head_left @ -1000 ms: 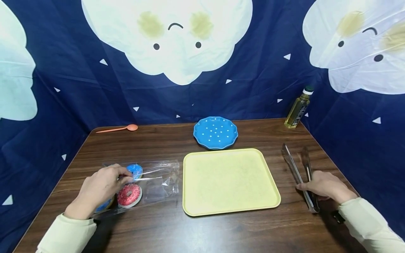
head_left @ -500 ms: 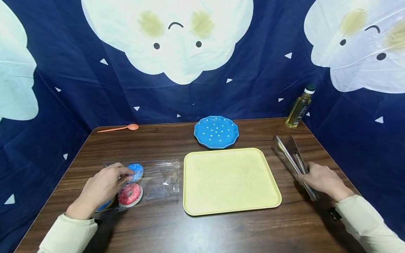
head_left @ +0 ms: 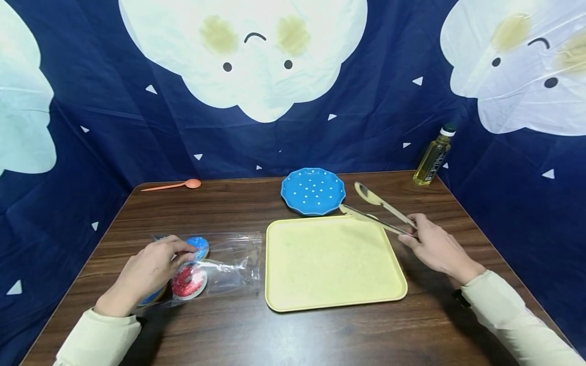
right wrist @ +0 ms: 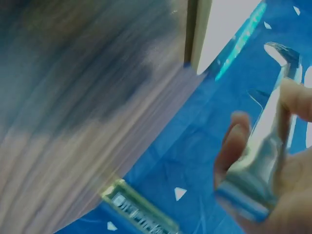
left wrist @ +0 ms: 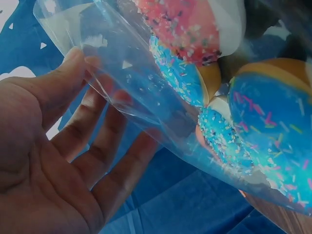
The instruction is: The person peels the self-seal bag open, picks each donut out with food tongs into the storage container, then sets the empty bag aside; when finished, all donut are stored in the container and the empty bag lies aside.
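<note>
The right grip (head_left: 441, 246) is curled round the metal tongs (right wrist: 264, 139), whose two arms stand spread apart over the far right corner of the yellow tray (head_left: 336, 264). The left grip (head_left: 148, 267) has thumb and fingers nearly together, pinching the edge of a clear plastic bag (head_left: 226, 277) on the worktop (head_left: 220, 335), left of the tray. Inside the bag are a red doughnut (head_left: 185, 282) and several blue doughnuts (head_left: 198, 246). Behind the tray sits a blue dotted plate (head_left: 313, 190); an orange spoon (head_left: 192, 183) lies far left, a bottle (head_left: 432, 157) stands far right.
</note>
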Available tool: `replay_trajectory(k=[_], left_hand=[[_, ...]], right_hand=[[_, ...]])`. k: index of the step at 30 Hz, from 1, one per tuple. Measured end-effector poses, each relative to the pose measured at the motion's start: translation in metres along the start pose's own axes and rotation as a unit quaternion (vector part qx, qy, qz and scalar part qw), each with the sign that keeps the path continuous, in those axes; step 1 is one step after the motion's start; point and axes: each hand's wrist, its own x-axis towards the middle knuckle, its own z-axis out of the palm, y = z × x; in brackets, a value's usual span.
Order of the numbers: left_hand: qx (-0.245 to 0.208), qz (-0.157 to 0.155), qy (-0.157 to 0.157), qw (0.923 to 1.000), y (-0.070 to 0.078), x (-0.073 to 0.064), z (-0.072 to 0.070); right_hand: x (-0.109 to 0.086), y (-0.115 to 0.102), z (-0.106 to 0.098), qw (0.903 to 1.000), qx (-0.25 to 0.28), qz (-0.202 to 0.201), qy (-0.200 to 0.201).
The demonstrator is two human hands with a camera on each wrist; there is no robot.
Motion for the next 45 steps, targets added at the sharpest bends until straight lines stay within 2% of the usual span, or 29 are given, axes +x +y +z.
replay_trajectory(k=[7, 11, 17, 20, 24, 27, 34, 45], left_hand=[[-0.002, -0.012, -0.003, 0.9999, 0.001, 0.000, 0.000], [-0.002, -0.029, -0.011, 0.9995, 0.003, 0.000, -0.001], [0.002, -0.045, -0.022, 0.9988, 0.004, 0.002, -0.004], [0.006, -0.045, -0.020, 0.9988, 0.005, 0.004, -0.006], [0.007, -0.044, -0.020, 0.9988, 0.006, 0.003, -0.006], [0.007, -0.042, -0.018, 0.9989, 0.006, 0.002, -0.007], [0.004, -0.040, -0.006, 0.9992, 0.006, 0.002, -0.007], [0.002, -0.036, -0.009, 0.9993, 0.006, 0.001, -0.004]], right_hand=[[0.014, -0.021, 0.017, 0.9964, 0.031, -0.068, -0.039], [0.022, -0.033, 0.023, 0.9920, 0.025, -0.111, -0.054], [0.031, -0.051, 0.030, 0.9840, 0.012, -0.172, -0.045], [0.034, -0.060, 0.032, 0.9824, -0.026, -0.181, -0.036], [0.036, -0.073, 0.035, 0.9787, -0.068, -0.188, -0.046], [0.038, -0.081, 0.039, 0.9746, -0.065, -0.209, -0.048], [0.044, -0.101, 0.051, 0.9592, -0.066, -0.275, -0.013], [0.057, -0.138, 0.072, 0.9512, -0.071, -0.297, -0.041]])
